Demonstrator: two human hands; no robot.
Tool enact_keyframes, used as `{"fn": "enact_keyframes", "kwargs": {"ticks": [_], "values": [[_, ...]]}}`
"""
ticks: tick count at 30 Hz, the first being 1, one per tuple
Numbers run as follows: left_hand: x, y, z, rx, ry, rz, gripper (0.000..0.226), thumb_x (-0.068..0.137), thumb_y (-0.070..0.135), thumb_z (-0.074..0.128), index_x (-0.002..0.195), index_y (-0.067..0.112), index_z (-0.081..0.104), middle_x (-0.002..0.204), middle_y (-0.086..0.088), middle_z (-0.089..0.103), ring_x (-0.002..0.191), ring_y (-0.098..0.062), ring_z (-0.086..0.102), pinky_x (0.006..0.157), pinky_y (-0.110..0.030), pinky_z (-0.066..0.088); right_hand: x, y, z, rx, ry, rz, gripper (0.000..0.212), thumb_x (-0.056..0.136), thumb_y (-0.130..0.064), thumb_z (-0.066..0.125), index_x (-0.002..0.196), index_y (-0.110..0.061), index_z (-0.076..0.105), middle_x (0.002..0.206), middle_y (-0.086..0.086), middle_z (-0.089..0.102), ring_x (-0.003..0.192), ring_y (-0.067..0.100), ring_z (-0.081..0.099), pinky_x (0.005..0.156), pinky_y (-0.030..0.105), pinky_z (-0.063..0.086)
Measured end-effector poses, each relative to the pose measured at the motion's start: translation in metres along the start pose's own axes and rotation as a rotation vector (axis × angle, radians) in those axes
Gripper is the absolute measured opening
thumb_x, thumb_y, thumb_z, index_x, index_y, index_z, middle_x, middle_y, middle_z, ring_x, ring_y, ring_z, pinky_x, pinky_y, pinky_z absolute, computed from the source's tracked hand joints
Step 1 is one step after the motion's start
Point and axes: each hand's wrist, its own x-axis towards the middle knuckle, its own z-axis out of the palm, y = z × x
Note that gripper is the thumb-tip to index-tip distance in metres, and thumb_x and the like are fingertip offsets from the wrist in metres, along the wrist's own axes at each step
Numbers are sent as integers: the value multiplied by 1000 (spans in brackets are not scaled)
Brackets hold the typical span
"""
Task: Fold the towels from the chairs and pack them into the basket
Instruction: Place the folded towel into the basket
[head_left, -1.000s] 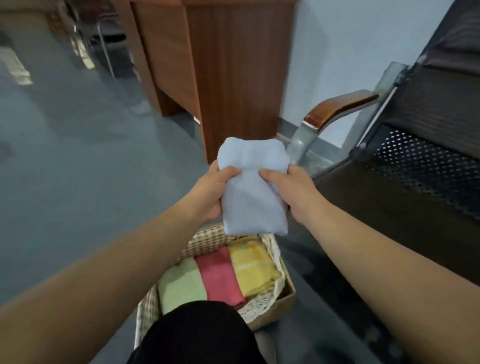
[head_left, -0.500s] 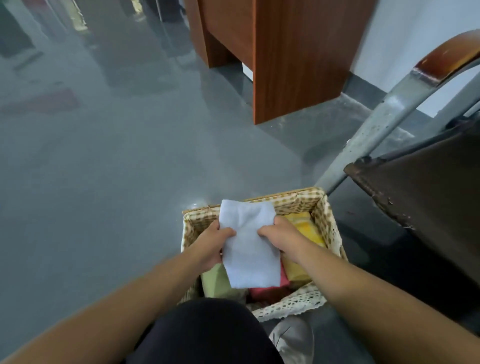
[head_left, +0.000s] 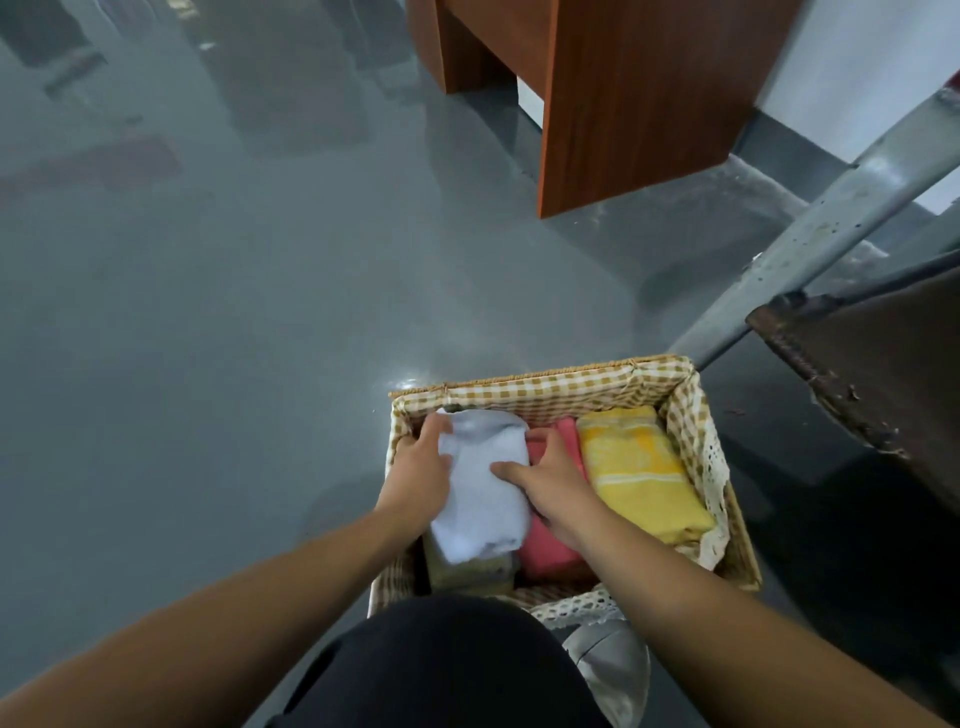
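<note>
The pale blue towel (head_left: 480, 488), folded into a thick pad, is down in the left end of the basket (head_left: 545, 387), lying on top of another folded piece whose colour is hard to make out in the shadow, perhaps pale green (head_left: 467, 571). The left hand (head_left: 418, 478) grips the towel's left edge, fingers curled over its far corner. The right hand (head_left: 548, 483) holds the right edge, thumb pressed on top and fingers tucked down between it and the pink towel (head_left: 550, 551) just beside it. A yellow towel (head_left: 639, 473) fills the right end, touching the pink one. The basket has a checked lining with a lace trim and sits on the grey floor (head_left: 234, 312), near the chair's metal leg (head_left: 831, 234) and dark seat (head_left: 883, 364). A wooden desk (head_left: 634, 93) stands well beyond. In front, a black-clad knee (head_left: 441, 665) covers the basket's near edge, with a grey shoe (head_left: 613, 670) next to it.
</note>
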Motion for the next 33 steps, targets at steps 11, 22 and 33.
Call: {"fn": "enact_keyframes", "kwargs": {"ticks": [11, 22, 33], "values": [[-6, -6, 0, 640, -360, 372, 93, 89, 69, 50, 158, 18, 14, 166, -4, 7, 151, -23, 14, 121, -39, 21, -7, 32, -16, -953, -331, -331, 64, 99, -39, 52, 156, -21, 28, 156, 10, 26, 141, 27, 36, 112, 33, 32], [8, 33, -10, 650, -434, 324, 70, 94, 52, 56, 149, 12, 38, 150, -9, 40, 133, -25, 44, 106, -33, 37, -19, 3, -30, -1040, -102, -319, 66, 85, -61, 35, 138, -23, 48, 143, 5, 47, 136, 29, 40, 108, 45, 40], [-102, 271, -59, 167, -94, 753, 16, 92, 24, 59, 105, 18, 67, 95, 3, 66, 95, -14, 61, 74, -20, 38, -199, -127, -196, -802, 563, -469, 41, 93, -42, 57, 122, -14, 60, 121, 7, 56, 117, 23, 53, 96, 32, 42]]}}
